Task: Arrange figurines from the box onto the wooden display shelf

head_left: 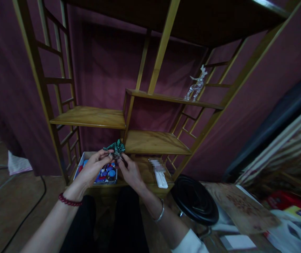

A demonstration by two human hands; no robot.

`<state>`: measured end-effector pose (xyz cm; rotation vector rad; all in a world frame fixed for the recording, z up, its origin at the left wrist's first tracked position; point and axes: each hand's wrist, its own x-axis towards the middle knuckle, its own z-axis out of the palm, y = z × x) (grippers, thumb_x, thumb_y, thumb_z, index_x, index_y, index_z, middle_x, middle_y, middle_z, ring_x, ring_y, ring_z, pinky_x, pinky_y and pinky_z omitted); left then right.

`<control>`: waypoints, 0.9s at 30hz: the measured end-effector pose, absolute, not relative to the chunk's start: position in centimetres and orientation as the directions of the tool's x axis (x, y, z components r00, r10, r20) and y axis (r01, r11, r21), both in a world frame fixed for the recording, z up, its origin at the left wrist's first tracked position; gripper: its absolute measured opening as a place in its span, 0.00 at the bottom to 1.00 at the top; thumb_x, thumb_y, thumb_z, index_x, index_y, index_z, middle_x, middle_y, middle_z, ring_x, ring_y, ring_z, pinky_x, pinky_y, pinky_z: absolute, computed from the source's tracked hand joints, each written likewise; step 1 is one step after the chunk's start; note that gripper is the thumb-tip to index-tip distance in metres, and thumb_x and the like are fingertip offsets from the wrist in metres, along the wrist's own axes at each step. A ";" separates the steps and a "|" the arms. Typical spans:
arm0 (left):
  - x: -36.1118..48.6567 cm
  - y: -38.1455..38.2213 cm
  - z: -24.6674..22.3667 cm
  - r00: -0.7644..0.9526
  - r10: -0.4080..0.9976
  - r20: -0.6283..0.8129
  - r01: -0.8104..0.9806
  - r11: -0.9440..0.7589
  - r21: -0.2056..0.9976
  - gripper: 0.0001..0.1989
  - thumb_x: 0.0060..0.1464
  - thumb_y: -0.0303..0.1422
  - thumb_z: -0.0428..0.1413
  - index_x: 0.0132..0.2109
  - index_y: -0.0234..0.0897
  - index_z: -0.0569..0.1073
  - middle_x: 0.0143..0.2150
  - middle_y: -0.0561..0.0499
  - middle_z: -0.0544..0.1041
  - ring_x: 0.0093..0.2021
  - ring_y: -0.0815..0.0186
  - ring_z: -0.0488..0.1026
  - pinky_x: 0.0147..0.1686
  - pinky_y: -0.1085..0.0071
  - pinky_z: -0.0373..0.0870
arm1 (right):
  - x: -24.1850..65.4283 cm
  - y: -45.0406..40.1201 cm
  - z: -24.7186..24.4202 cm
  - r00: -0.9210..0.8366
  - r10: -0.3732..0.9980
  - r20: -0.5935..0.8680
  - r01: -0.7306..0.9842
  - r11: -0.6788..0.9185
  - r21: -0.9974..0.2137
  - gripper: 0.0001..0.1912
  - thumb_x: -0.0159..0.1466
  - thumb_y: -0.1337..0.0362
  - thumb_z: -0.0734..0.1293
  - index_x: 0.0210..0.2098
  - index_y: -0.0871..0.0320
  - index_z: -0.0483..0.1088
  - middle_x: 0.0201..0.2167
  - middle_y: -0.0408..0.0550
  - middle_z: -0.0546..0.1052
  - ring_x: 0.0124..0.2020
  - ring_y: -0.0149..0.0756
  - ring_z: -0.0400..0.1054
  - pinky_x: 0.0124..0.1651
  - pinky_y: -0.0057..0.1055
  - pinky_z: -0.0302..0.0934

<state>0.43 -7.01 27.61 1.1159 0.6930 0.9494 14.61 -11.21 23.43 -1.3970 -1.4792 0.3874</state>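
Note:
Both my hands hold a crumpled dark green patterned piece (116, 146), bunched up; whether it is cloth or a wrapper I cannot tell. My left hand (95, 167) pinches its left side, with a dark red bead bracelet on the wrist. On the other side, the fingers of my right hand (131, 173) close on its lower right part, partly hidden. Just below is an open box (86, 154) on the lowest shelf, full of small blue, red and white items (111, 173). My left hand covers part of that box.
A wooden display shelf (95, 116) with stepped levels stands before me. A clear deer figurine (196, 84) is on its upper right level. A white power strip (161, 178) lies on the bottom shelf. To the right are a black round stool (195, 200) and a wooden board (241, 207).

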 end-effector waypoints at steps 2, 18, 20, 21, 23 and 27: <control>0.8 -7.1 27.6 0.471 0.882 -0.010 -0.247 0.143 0.958 0.22 0.36 0.35 0.63 0.42 0.33 0.72 0.36 0.47 0.76 0.38 0.65 0.73 0.41 0.71 0.67 | 15.1 -11.6 23.5 0.195 0.878 0.437 0.559 0.267 -0.785 0.17 0.62 0.58 0.56 0.46 0.57 0.66 0.32 0.45 0.76 0.31 0.34 0.70 0.36 0.27 0.64; 4.4 -8.0 26.9 0.553 0.833 0.023 -0.238 0.131 0.962 0.22 0.36 0.36 0.63 0.42 0.34 0.73 0.37 0.48 0.76 0.39 0.65 0.72 0.41 0.68 0.69 | 18.6 -14.0 23.9 0.269 0.850 0.452 0.659 0.180 -0.730 0.19 0.61 0.58 0.58 0.48 0.58 0.66 0.38 0.50 0.76 0.35 0.37 0.71 0.39 0.31 0.63; 4.8 -8.1 27.0 0.552 0.833 0.026 -0.241 0.130 0.962 0.22 0.35 0.36 0.63 0.42 0.33 0.73 0.37 0.48 0.76 0.39 0.66 0.72 0.42 0.68 0.69 | 18.9 -14.3 24.1 0.266 0.846 0.462 0.667 0.184 -0.722 0.19 0.61 0.58 0.58 0.48 0.58 0.67 0.38 0.49 0.76 0.34 0.37 0.71 0.38 0.31 0.64; 5.0 -8.1 27.2 0.552 0.834 0.020 -0.237 0.134 0.962 0.22 0.35 0.36 0.63 0.42 0.33 0.73 0.37 0.49 0.76 0.38 0.66 0.72 0.41 0.69 0.69 | 19.0 -14.4 24.2 0.265 0.844 0.467 0.671 0.187 -0.718 0.19 0.61 0.58 0.58 0.48 0.58 0.67 0.37 0.49 0.77 0.34 0.37 0.70 0.38 0.31 0.64; 5.3 -8.3 27.5 0.553 0.833 0.004 -0.227 0.146 0.963 0.22 0.34 0.35 0.64 0.41 0.33 0.73 0.35 0.49 0.76 0.35 0.67 0.72 0.39 0.70 0.69 | 19.4 -14.7 24.4 0.264 0.840 0.474 0.677 0.189 -0.711 0.18 0.61 0.58 0.58 0.48 0.57 0.67 0.36 0.48 0.77 0.34 0.37 0.70 0.38 0.30 0.64; 5.9 -8.3 27.8 0.563 0.826 -0.005 -0.217 0.154 0.964 0.21 0.35 0.33 0.63 0.41 0.33 0.74 0.33 0.50 0.77 0.32 0.69 0.72 0.37 0.72 0.68 | 20.3 -14.7 24.3 0.277 0.840 0.467 0.690 0.165 -0.705 0.19 0.60 0.57 0.59 0.47 0.57 0.68 0.36 0.47 0.77 0.34 0.37 0.70 0.37 0.30 0.64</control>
